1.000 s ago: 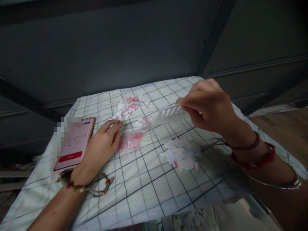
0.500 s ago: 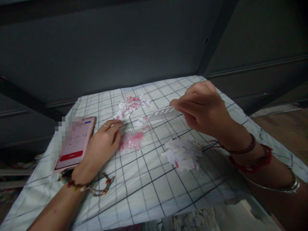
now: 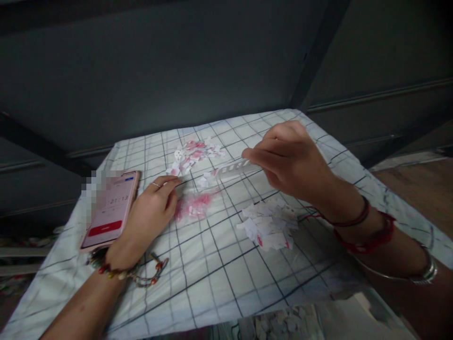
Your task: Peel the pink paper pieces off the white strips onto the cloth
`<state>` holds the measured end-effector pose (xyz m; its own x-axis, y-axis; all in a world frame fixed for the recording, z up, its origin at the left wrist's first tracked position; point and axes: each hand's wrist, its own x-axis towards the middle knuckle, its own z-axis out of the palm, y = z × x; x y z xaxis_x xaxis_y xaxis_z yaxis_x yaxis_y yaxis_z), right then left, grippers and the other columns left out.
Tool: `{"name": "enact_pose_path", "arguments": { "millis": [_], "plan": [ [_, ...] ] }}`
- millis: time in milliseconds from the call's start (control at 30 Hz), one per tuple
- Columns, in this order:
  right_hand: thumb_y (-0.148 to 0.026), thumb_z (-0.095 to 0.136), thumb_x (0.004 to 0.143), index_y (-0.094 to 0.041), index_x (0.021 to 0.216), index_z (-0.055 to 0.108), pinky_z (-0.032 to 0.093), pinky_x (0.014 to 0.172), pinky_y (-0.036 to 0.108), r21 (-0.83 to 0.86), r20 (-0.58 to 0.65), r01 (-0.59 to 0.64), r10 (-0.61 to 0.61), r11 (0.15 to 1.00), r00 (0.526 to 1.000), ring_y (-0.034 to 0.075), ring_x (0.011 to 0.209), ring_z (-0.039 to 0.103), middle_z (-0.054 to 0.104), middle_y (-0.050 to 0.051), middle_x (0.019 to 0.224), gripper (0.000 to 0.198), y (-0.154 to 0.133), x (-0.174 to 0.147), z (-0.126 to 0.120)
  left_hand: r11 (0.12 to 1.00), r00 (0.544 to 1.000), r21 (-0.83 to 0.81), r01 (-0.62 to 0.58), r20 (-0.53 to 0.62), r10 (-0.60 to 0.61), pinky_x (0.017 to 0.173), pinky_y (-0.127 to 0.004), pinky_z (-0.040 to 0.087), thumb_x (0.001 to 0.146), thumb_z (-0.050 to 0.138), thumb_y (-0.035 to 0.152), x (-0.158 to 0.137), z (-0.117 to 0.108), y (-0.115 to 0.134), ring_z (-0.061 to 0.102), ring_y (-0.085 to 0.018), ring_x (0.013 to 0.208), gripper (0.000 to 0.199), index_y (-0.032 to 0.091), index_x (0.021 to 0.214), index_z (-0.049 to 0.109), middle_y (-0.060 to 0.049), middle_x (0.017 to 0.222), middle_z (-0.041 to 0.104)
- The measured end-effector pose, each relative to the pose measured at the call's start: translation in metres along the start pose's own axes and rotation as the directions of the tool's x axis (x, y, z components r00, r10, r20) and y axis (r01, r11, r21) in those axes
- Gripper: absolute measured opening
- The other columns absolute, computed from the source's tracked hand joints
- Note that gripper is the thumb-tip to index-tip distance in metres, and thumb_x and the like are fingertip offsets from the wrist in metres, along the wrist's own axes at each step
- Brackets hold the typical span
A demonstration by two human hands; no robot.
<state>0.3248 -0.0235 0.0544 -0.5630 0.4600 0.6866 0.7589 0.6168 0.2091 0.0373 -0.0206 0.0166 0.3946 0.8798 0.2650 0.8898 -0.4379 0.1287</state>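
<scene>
My right hand (image 3: pixel 293 160) is closed in a pinch on a pale, translucent strip with a row of slots (image 3: pixel 233 168); its exact kind I cannot make out. The strip's far end is beside a few small white paper scraps (image 3: pixel 205 181). My left hand (image 3: pixel 152 208) rests on the checked cloth with its fingers stretched out and holds nothing. Just right of its fingers lies a patch of pink and clear pieces (image 3: pixel 193 206). Beyond them is a loose pile of white and pink scraps (image 3: pixel 196 153). Below my right hand sits a heap of larger white scraps (image 3: pixel 269 224).
A phone in a pink case (image 3: pixel 109 212) lies left of my left hand, its screen lit. The white cloth with dark grid lines (image 3: pixel 212 278) covers the table. Dark panels (image 3: pixel 177 61) stand behind the table. More scraps (image 3: pixel 283 326) show below its front edge.
My right hand has shifted slightly to the left with the slotted strip. The strip's face has turned a little. My left hand has stayed in place.
</scene>
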Motion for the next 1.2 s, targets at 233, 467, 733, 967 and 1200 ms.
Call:
{"name": "enact_pose_path", "arguments": {
  "millis": [233, 467, 733, 967, 1200],
  "plan": [
    [-0.008, 0.041, 0.082, -0.024, 0.09, 0.062, 0.032, 0.072, 0.035, 0.051, 0.082, -0.001, -0.003, 0.999, 0.997, 0.017, 0.078, 0.048, 0.057, 0.0, 0.073, 0.028, 0.0011, 0.0003, -0.0066, 1.0, 1.0, 0.015, -0.001, 0.0, 0.001, 0.096, -0.037, 0.046, 0.089, 0.031, 0.025, -0.0001, -0.0006, -0.001, 0.057, -0.023, 0.111, 0.038, 0.018, 0.112, 0.061, -0.009, 0.118, 0.062],
    [-0.007, 0.037, 0.083, -0.025, 0.088, 0.061, 0.031, 0.071, 0.035, -0.002, 0.106, -0.044, 0.044, 0.999, 0.993, 0.017, 0.078, 0.048, 0.058, 0.0, 0.072, 0.03, -0.0037, 0.0023, -0.002, 1.0, 1.0, -0.008, -0.018, -0.019, 0.018, 0.097, -0.039, 0.045, 0.088, 0.032, 0.025, 0.0007, -0.0004, -0.0007, 0.058, -0.024, 0.109, 0.038, 0.016, 0.111, 0.061, -0.011, 0.118, 0.061],
    [-0.01, 0.039, 0.084, -0.023, 0.086, 0.06, 0.031, 0.07, 0.034, -0.038, 0.069, -0.028, 0.03, 0.999, 0.997, 0.017, 0.076, 0.048, 0.056, 0.0, 0.069, 0.025, 0.0002, 0.0002, -0.003, 1.0, 1.0, -0.014, -0.017, -0.014, 0.017, 0.096, -0.041, 0.047, 0.089, 0.032, 0.025, 0.0002, 0.0013, -0.0024, 0.059, -0.025, 0.107, 0.038, 0.014, 0.112, 0.061, -0.012, 0.118, 0.061],
    [-0.005, 0.042, 0.082, -0.021, 0.084, 0.059, 0.034, 0.069, 0.031, -0.007, 0.032, 0.143, -0.143, 0.99, 0.989, 0.015, 0.074, 0.048, 0.056, -0.001, 0.069, 0.024, 0.0022, -0.0005, -0.0027, 1.0, 0.999, -0.013, -0.024, -0.036, 0.023, 0.098, -0.042, 0.046, 0.088, 0.032, 0.023, 0.0003, 0.0019, -0.0046, 0.059, -0.024, 0.107, 0.038, 0.014, 0.11, 0.062, -0.011, 0.117, 0.062],
    [-0.003, 0.047, 0.082, -0.019, 0.093, 0.058, 0.037, 0.069, 0.032, 0.006, -0.128, 0.148, -0.146, 0.989, 0.981, 0.014, 0.073, 0.049, 0.061, -0.002, 0.072, 0.023, 0.0001, -0.0004, -0.0056, 0.998, 0.998, -0.019, -0.06, -0.027, 0.059, 0.099, -0.039, 0.045, 0.088, 0.033, 0.022, 0.0008, 0.0035, -0.0045, 0.059, -0.022, 0.105, 0.036, 0.014, 0.109, 0.062, -0.011, 0.116, 0.062]
  ]
}}
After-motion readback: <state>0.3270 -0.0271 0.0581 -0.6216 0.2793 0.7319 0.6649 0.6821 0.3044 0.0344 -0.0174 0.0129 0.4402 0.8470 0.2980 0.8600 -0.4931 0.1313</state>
